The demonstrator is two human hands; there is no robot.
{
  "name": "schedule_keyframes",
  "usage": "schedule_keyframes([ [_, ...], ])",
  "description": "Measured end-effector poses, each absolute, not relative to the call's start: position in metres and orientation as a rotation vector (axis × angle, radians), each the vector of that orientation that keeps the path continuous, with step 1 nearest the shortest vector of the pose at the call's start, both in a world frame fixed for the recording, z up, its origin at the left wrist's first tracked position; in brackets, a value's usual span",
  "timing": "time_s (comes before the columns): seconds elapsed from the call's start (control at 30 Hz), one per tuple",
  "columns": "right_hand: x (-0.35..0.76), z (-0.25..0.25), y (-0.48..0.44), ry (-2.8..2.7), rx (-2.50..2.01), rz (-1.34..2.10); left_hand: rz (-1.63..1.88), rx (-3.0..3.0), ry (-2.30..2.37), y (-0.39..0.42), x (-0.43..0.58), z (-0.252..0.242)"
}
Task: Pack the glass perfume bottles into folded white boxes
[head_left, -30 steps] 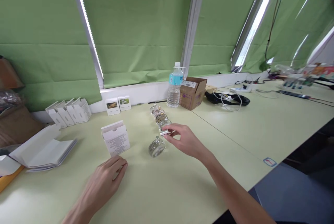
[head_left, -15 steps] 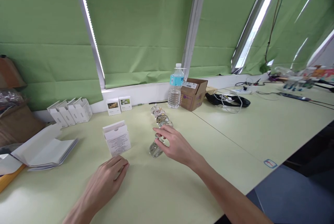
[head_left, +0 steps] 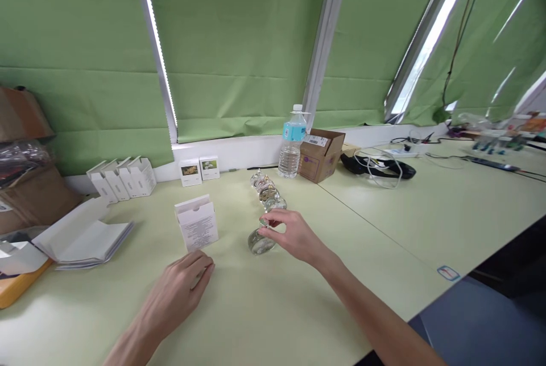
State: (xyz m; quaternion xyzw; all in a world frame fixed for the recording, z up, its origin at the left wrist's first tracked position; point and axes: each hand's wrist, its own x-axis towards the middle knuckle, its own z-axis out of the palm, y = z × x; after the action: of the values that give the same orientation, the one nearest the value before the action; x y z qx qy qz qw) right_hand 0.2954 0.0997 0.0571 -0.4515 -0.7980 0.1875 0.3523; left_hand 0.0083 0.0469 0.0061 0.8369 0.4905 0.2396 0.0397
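Observation:
A small, round, clear glass bottle [head_left: 259, 242] stands on the table, with a narrow top that my right hand [head_left: 294, 235] pinches between thumb and fingers. Beyond it, a row of several similar clear glass pieces [head_left: 268, 190] runs back towards the wall, some with gold or pinkish contents too small to make out. My left hand [head_left: 183, 281] rests on the table with its fingers curled and the thumb against the index finger, and I see nothing in it. Just past its fingertips is an upright white box [head_left: 197, 227] with printed text on its face.
Several narrow white boxes [head_left: 123, 179] and two small picture cards [head_left: 190, 173] line the back left. Stacked papers [head_left: 91, 241] lie at the left. At the back stand a water bottle [head_left: 290, 147] and a cardboard box [head_left: 319, 157], beside a black strap-like device [head_left: 377, 167] with a white cable.
The view has shifted slightly. My right hand has closed its pinch on the glass bottle's top, and the bottle appears turned. My left hand has stayed on the table.

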Motion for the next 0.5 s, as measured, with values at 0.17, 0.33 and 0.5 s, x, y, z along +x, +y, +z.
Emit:
schedule_keyframes([
  [0.17,0.295,0.055,0.099,-2.063,-1.197,0.483,0.972,2.539,1.555,0.049,0.006,0.004],
  [0.33,0.3,0.054,0.096,-2.133,-1.245,0.481,1.314,2.278,1.859,0.048,0.003,0.011],
  [0.5,0.302,0.052,0.097,-2.288,-1.337,0.525,1.436,1.857,2.006,0.059,-0.004,0.008],
])
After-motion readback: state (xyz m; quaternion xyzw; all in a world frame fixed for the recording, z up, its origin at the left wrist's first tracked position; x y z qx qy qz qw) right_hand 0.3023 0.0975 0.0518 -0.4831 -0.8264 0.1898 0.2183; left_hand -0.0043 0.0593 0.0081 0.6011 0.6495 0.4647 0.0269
